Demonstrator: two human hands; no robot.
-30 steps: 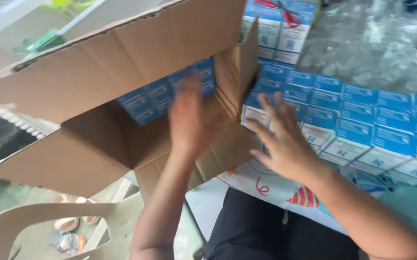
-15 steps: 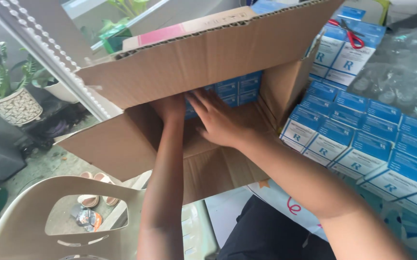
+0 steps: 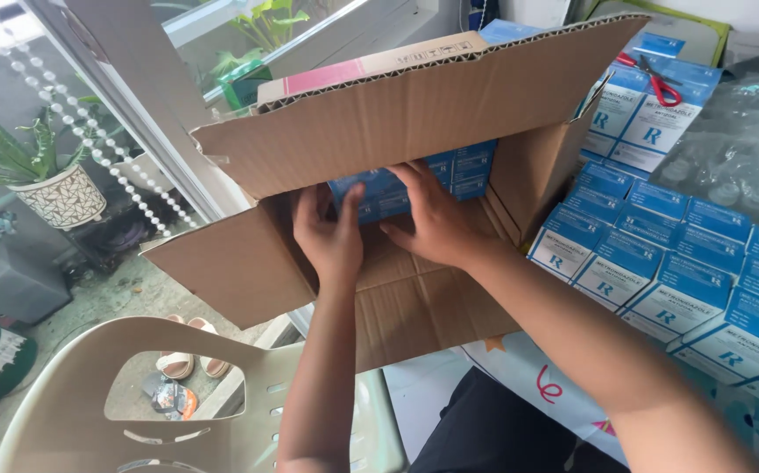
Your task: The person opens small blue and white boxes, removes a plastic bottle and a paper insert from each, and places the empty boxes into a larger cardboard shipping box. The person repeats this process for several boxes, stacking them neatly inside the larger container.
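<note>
A large brown cardboard carton lies on its side with its flaps spread. Several small blue and white boxes are stacked against its back wall. Both my hands are inside it. My left hand presses on the left side of that stack, fingers up. My right hand lies flat against the front of the same boxes, fingers spread. Neither hand grips a box that I can see.
Rows of the same blue and white boxes lie to the right of the carton. Red-handled scissors rest on a further stack. A beige plastic chair is at lower left, a potted plant beyond a bead curtain.
My right hand has come off the rows of boxes outside and gone into the carton. Both hands now rest against the stack inside. My head has tilted, showing more of the chair and plant.
</note>
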